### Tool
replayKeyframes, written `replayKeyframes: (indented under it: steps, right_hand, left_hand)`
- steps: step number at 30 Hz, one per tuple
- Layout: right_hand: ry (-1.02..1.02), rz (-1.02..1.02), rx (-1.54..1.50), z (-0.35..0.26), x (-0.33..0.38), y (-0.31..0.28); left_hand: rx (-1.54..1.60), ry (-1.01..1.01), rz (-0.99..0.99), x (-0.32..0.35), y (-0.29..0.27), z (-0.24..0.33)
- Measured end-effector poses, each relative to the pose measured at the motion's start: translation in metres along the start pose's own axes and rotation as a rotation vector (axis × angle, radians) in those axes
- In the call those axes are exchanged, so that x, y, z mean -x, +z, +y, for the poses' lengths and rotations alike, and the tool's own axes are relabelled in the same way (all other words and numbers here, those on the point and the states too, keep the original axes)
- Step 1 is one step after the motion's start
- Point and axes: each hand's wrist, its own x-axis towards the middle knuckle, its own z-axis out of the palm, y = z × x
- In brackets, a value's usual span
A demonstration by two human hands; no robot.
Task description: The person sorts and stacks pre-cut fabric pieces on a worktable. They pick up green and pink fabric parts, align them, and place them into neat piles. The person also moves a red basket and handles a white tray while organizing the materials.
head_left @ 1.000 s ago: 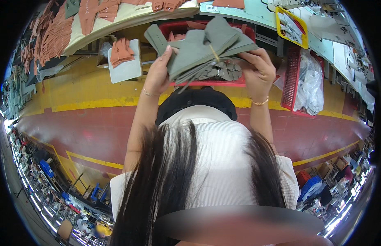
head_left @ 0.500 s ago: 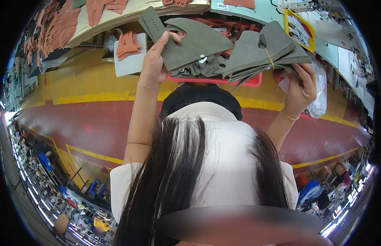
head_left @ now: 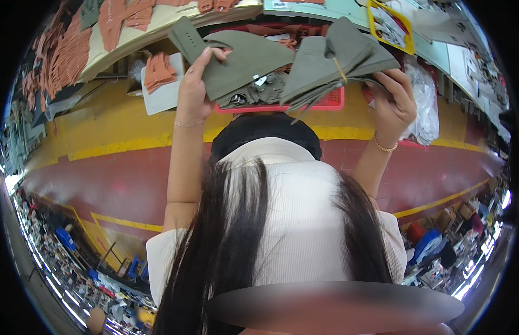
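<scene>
My left hand [head_left: 193, 89] is closed on a grey-green cut leather-like piece [head_left: 245, 58], which has a curved notch and a strap-like end with a row of small holes. A bundle of similar grey-green pieces [head_left: 311, 64], fanned out at its lower edge, is gripped at its right end by my right hand [head_left: 398, 103]. Around that bundle runs a tan rubber band [head_left: 340, 70]. Both are held up above a red plastic basket [head_left: 329, 103]. In the basket lie several smaller grey-green pieces [head_left: 268, 92] with a small white tag among them, and rust-orange pieces behind.
At far left, rust-orange cut pieces [head_left: 69, 50] cover a cream-topped table [head_left: 100, 56]. A white board [head_left: 153, 101] bears more orange pieces. A yellow basket [head_left: 407, 42] sits on the pale green bench at right, with clear plastic bags [head_left: 424, 106] below it.
The view has shifted a little, so hands and bundle appear further left and higher. Both hands keep their hold on the same pieces.
</scene>
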Motion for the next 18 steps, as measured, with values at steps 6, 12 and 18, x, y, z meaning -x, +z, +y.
replayKeyframes:
  steps: [6,12,18]
  right_hand:
    - [0.076,0.01,-0.111,0.0,0.0,0.001]
    - [0.075,0.015,-0.165,0.001,0.0,-0.001]
    - [0.022,0.046,-0.216,0.002,0.002,-0.001]
  left_hand:
    - [-0.247,0.017,0.043,0.002,0.013,-0.002]
    - [-0.534,0.179,-0.029,0.008,0.033,-0.006]
    - [-0.156,0.107,-0.132,0.01,0.038,0.001]
